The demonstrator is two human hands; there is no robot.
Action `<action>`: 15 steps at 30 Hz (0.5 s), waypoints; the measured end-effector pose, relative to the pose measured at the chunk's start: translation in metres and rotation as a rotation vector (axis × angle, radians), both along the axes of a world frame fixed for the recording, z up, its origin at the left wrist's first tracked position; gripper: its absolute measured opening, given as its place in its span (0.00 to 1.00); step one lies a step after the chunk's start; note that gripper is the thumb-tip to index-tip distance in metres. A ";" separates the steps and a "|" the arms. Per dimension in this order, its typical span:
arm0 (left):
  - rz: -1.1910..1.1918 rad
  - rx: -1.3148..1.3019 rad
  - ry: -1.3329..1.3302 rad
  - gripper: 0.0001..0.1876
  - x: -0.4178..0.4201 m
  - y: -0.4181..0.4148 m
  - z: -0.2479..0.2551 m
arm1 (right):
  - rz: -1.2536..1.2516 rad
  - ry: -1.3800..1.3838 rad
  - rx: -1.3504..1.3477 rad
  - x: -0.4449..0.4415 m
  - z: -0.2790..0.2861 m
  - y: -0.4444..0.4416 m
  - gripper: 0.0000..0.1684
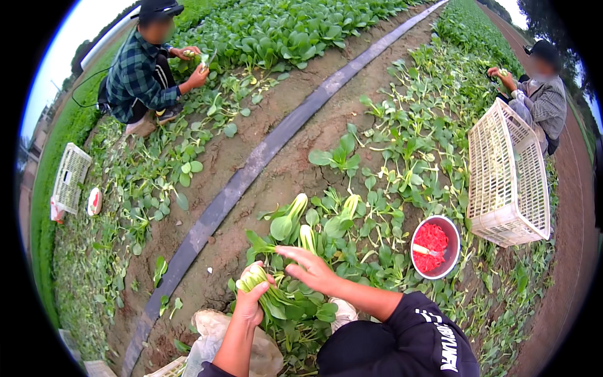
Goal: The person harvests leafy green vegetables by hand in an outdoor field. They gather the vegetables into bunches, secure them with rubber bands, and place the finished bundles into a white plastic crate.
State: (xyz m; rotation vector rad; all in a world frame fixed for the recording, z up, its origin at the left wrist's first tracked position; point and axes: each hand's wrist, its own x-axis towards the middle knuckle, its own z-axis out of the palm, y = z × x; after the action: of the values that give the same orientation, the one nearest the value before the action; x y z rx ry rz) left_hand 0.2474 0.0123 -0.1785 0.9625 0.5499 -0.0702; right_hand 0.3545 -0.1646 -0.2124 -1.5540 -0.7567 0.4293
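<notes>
My left hand [248, 304] is wrapped around a bunch of bok choy [268, 292], its pale stem ends up and the green leaves hanging down to the right. Just beyond it, my right hand [316, 272] is spread with the fingers extended. A single green leaf [258, 243] is at its fingertips; whether they touch it is unclear. In front of my hands lie loose bok choy heads, one with a pale base [307, 238] and another large-leaved one [288, 219].
A metal bowl [453, 266] of red ties with a pale-handled tool stands right, near a white plastic crate [492, 202]. A black flat hose [264, 155] crosses the soil. Two people crouch ahead, left [141, 80] and right [546, 101]. Another crate [71, 179] is far left.
</notes>
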 end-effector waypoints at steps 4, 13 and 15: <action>0.012 -0.014 -0.019 0.32 0.002 0.003 0.011 | -0.480 0.226 -0.058 0.044 -0.065 -0.041 0.19; -0.271 1.122 -0.697 0.42 0.045 0.022 0.122 | -0.904 0.466 -0.052 0.086 -0.183 -0.135 0.20; -0.134 1.377 -1.038 0.35 0.067 0.021 0.168 | -0.856 0.501 -0.094 0.077 -0.179 -0.133 0.21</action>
State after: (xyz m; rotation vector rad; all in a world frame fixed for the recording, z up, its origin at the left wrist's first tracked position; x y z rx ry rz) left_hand 0.3146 0.0338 -0.0106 2.1374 -0.5728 0.7492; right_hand 0.4316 -0.2971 -0.3911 -1.6064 0.3319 0.1892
